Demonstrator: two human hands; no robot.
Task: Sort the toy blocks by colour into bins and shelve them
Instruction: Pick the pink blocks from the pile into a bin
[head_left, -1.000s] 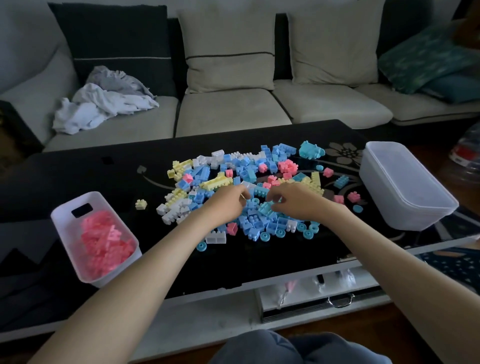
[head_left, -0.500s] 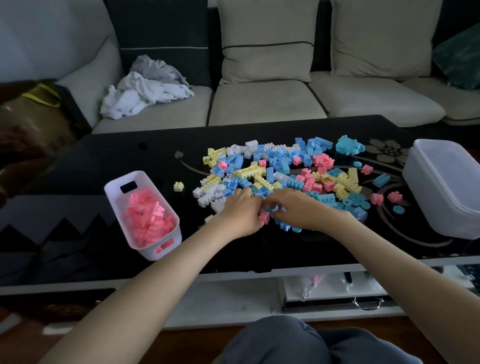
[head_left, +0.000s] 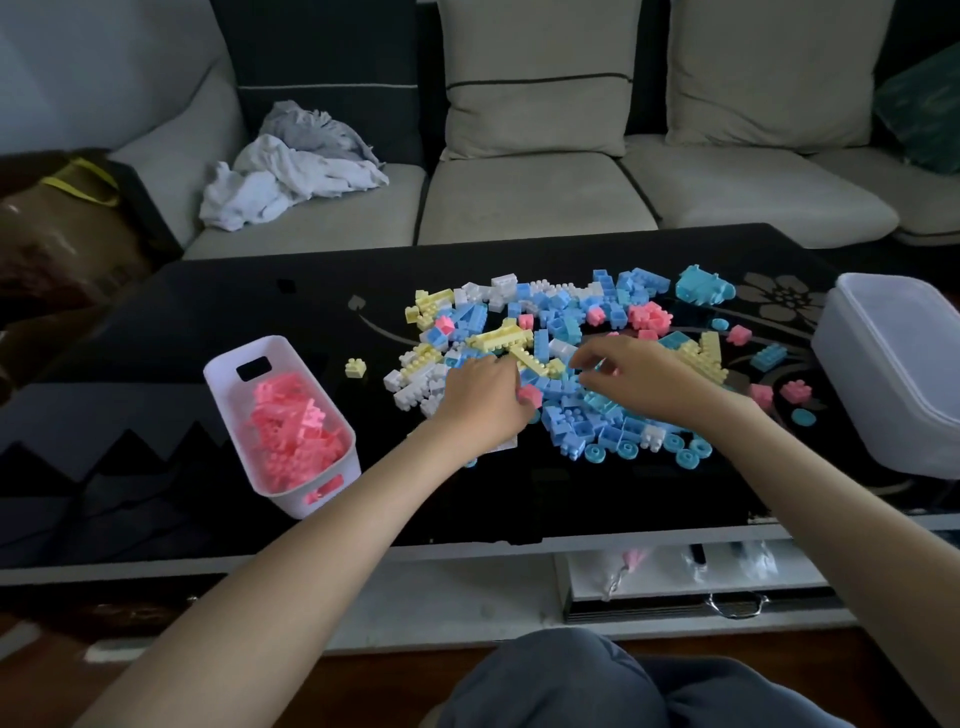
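Head view: pink block (head_left: 531, 396) pinched in the curled fingers of the left hand (head_left: 480, 402), at the near edge of the mixed block pile (head_left: 561, 332) on the black table (head_left: 260, 312); right hand (head_left: 636, 376) bent over blue blocks, grasp cannot be told; white bin (head_left: 283, 500) of pink blocks at left, clear tub (head_left: 893, 364) at right

Your glossy black table (head_left: 234, 312), printed with pale flowers and curling stems, carries pastel blocks (head_left: 561, 332): blue, yellow, white and pink. The white bin (head_left: 288, 358) is full of pink blocks. A pink block (head_left: 531, 395) shows at your left hand (head_left: 480, 402). The tub (head_left: 883, 364) is frosted white. The sofa (head_left: 519, 202) is beige.
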